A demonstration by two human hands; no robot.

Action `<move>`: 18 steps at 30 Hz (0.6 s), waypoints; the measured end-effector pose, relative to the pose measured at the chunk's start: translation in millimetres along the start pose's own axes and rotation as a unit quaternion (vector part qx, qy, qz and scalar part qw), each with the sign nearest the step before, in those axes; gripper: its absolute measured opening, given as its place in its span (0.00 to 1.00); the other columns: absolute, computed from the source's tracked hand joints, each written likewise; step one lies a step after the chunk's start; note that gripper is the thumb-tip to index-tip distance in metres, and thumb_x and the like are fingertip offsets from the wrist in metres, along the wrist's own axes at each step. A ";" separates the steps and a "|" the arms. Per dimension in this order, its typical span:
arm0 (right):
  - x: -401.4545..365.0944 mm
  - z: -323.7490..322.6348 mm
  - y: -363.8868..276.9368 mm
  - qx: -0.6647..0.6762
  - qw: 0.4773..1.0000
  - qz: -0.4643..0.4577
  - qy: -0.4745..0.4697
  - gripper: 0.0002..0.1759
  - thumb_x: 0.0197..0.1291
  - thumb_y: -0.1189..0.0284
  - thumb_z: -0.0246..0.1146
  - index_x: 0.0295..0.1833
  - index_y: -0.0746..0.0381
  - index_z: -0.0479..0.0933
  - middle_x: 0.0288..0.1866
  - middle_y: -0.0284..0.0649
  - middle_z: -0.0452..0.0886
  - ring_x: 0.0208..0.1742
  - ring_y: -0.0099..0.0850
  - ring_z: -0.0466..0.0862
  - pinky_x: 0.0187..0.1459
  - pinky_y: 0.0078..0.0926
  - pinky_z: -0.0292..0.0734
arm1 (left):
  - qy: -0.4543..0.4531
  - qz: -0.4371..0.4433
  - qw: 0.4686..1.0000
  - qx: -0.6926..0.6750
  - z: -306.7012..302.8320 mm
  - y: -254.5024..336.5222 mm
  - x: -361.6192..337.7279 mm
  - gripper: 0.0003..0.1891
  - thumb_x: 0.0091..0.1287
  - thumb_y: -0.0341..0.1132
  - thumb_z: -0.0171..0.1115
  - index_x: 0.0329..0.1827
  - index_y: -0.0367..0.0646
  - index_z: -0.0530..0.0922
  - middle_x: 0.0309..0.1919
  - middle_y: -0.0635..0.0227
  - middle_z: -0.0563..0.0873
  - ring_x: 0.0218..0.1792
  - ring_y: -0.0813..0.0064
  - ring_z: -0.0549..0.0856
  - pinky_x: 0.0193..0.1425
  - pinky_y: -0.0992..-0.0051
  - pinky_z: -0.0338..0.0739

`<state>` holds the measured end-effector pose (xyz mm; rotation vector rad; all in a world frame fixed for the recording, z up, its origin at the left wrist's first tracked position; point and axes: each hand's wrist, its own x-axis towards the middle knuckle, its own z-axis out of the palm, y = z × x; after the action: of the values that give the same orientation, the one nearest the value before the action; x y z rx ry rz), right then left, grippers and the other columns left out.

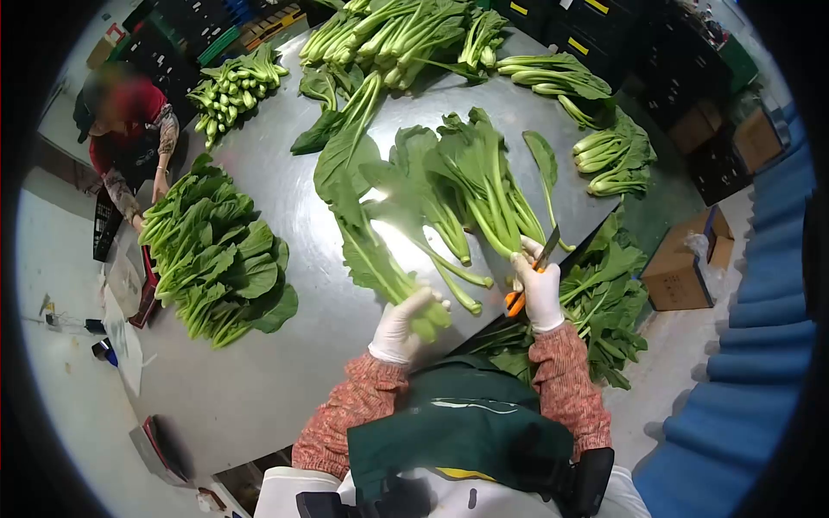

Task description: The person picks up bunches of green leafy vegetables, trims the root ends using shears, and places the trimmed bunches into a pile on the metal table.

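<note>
My left hand [401, 330], in a white glove, is closed around the stem end of a long leafy green [373, 255], whose leaves point away across the metal table. In my right hand [541, 293], also gloved, is a knife [515, 302] with an orange handle, its blade slanting up and away. The fingertips of that hand meet the stem end of a bunch of leafy greens [492, 194] lying just beyond. Between my hands lie some loose green stalks [449, 233]. A single leaf stalk [542, 164] rests to the right of the bunch.
The metal table [259, 380] carries a large pile of greens [220, 250] at left and more heaps [389, 39] at the back. Greens [596, 302] fill the space below its right edge. A person [129, 129] stands at far left; a cardboard box [682, 268] sits right.
</note>
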<state>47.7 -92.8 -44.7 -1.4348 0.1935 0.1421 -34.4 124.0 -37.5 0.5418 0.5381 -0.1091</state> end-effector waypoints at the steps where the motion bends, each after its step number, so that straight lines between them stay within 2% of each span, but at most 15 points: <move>1: -10.2 4.7 -13.2 -0.021 1.000 -0.003 -0.023 0.22 0.62 0.76 0.63 0.62 0.69 0.70 0.26 0.29 0.74 0.19 0.14 0.68 0.23 0.14 0.64 | -0.050 -0.044 0.997 0.026 -4.3 2.9 -0.3 0.15 0.67 0.31 0.63 0.54 0.41 0.71 0.42 0.60 0.82 0.42 0.61 0.85 0.53 0.58 0.81; 3: -21.1 13.8 -20.8 -0.138 0.981 -0.122 -0.064 0.19 0.57 0.81 0.65 0.56 0.66 0.76 0.35 0.30 0.76 0.27 0.15 0.71 0.27 0.13 0.65 | -0.054 -0.036 0.997 0.038 6.6 0.5 -6.1 0.17 0.68 0.35 0.63 0.54 0.38 0.72 0.41 0.60 0.83 0.42 0.64 0.84 0.50 0.63 0.81; 4: -28.2 19.4 -30.2 -0.202 0.956 -0.192 -0.093 0.18 0.55 0.82 0.66 0.53 0.64 0.78 0.38 0.31 0.76 0.30 0.15 0.72 0.29 0.13 0.66 | -0.054 -0.033 0.997 0.045 13.4 -0.8 -7.9 0.18 0.68 0.37 0.63 0.54 0.37 0.72 0.40 0.60 0.83 0.42 0.65 0.84 0.48 0.66 0.80; 5: -36.5 25.5 -43.1 -0.266 0.922 -0.255 -0.119 0.17 0.52 0.85 0.66 0.49 0.63 0.80 0.44 0.35 0.75 0.38 0.19 0.75 0.35 0.14 0.70 | -0.082 -0.039 0.995 0.045 14.0 -2.0 -8.5 0.18 0.68 0.40 0.63 0.52 0.35 0.74 0.40 0.60 0.83 0.41 0.66 0.85 0.48 0.68 0.80; 6: -39.5 30.1 -40.0 -0.260 0.916 -0.273 -0.139 0.18 0.51 0.86 0.66 0.49 0.63 0.81 0.45 0.35 0.75 0.38 0.20 0.76 0.37 0.14 0.72 | -0.123 -0.021 0.991 0.041 18.6 -1.9 -9.6 0.18 0.69 0.41 0.63 0.51 0.34 0.75 0.43 0.59 0.84 0.41 0.67 0.85 0.48 0.69 0.80; 8: -45.6 34.1 -34.2 -0.250 0.900 -0.310 -0.177 0.21 0.49 0.89 0.66 0.50 0.62 0.81 0.45 0.35 0.76 0.37 0.22 0.79 0.40 0.15 0.75 | -0.097 -0.054 0.994 0.019 19.6 -3.6 -12.2 0.19 0.69 0.41 0.62 0.53 0.34 0.75 0.45 0.59 0.84 0.42 0.68 0.85 0.48 0.70 0.81; 9: -48.1 34.0 -32.6 -0.246 0.901 -0.300 -0.192 0.22 0.47 0.90 0.66 0.50 0.62 0.81 0.47 0.37 0.77 0.41 0.25 0.82 0.46 0.16 0.76 | -0.099 -0.042 0.994 0.005 19.2 -5.3 -11.7 0.19 0.70 0.40 0.61 0.56 0.34 0.74 0.46 0.59 0.84 0.43 0.68 0.85 0.49 0.69 0.81; 12: -52.0 39.3 -38.6 -0.174 0.921 -0.289 -0.195 0.22 0.49 0.90 0.65 0.51 0.62 0.80 0.49 0.38 0.77 0.40 0.26 0.83 0.42 0.19 0.78 | -0.049 0.000 0.996 -0.072 24.2 -11.9 -6.8 0.18 0.70 0.38 0.60 0.56 0.35 0.73 0.46 0.59 0.84 0.44 0.67 0.85 0.51 0.68 0.81; 13: -55.9 37.8 -47.3 -0.194 0.941 -0.221 -0.166 0.25 0.47 0.90 0.64 0.52 0.61 0.79 0.47 0.41 0.79 0.41 0.31 0.84 0.42 0.22 0.78 | -0.081 -0.029 0.992 -0.088 22.4 -6.6 -4.9 0.18 0.70 0.37 0.59 0.56 0.34 0.73 0.48 0.58 0.83 0.47 0.66 0.83 0.51 0.69 0.80; 16: -48.0 34.4 -22.1 -0.314 0.893 -0.319 -0.045 0.27 0.44 0.90 0.61 0.53 0.61 0.78 0.44 0.43 0.81 0.37 0.36 0.84 0.38 0.26 0.77 | -0.030 -0.077 0.984 -0.158 29.2 -1.0 -6.5 0.18 0.69 0.37 0.61 0.55 0.34 0.73 0.47 0.56 0.83 0.48 0.66 0.83 0.52 0.66 0.79; 17: -47.3 32.4 -13.9 -0.321 0.893 -0.312 -0.047 0.28 0.42 0.88 0.60 0.53 0.60 0.78 0.40 0.44 0.80 0.32 0.41 0.82 0.33 0.29 0.76 | -0.035 -0.085 0.983 -0.161 26.3 -2.3 -6.2 0.18 0.67 0.37 0.61 0.56 0.35 0.73 0.48 0.57 0.82 0.49 0.64 0.82 0.53 0.63 0.78; 18: -48.0 32.9 -13.9 -0.359 0.872 -0.329 -0.047 0.27 0.42 0.86 0.60 0.53 0.59 0.78 0.39 0.43 0.80 0.31 0.41 0.81 0.32 0.30 0.75 | -0.040 -0.090 0.981 -0.166 24.8 -2.9 -7.4 0.19 0.68 0.37 0.61 0.56 0.36 0.73 0.49 0.57 0.82 0.49 0.64 0.82 0.53 0.63 0.78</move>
<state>5.4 -61.1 -16.7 -2.1503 -0.4887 -0.3143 -30.1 108.4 -17.1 0.1613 0.5134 -0.2088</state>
